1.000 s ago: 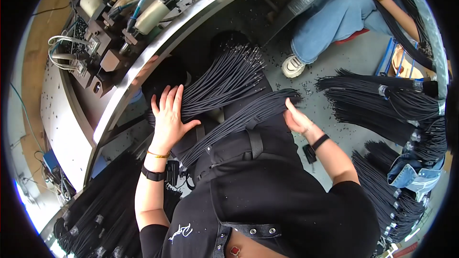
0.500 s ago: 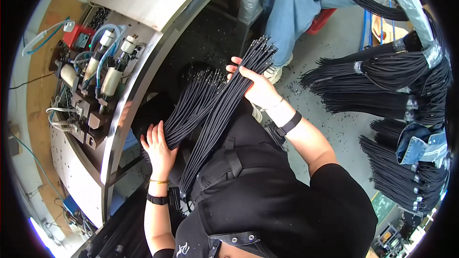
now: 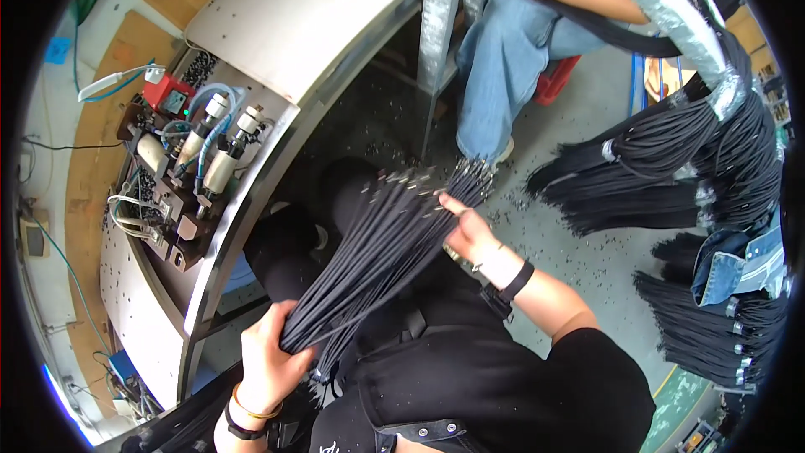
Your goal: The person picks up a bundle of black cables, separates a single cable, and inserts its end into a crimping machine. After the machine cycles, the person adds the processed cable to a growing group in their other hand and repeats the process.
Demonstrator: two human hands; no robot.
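Note:
A thick bundle of thin black cables [image 3: 373, 256] with small metal tips lies across my lap, running from lower left to upper right. My left hand [image 3: 270, 361] is closed around the bundle's lower end, near my waist. My right hand [image 3: 468, 231] grips the bundle close to its tipped upper end, where the tips fan out. I wear black clothes, a dark band on each wrist and a gold bangle on the left.
A curved metal workbench [image 3: 251, 193] with a small machine of cylinders and hoses [image 3: 193, 164] stands at my left. Another person in blue jeans [image 3: 503, 75] sits ahead. Hanging bundles of black cables [image 3: 688, 168] fill the right side. Small debris litters the grey floor.
My left hand slid down and closed on the bundle's lower end. My right hand stayed near the tipped end. The view tilted, showing more of the bench top.

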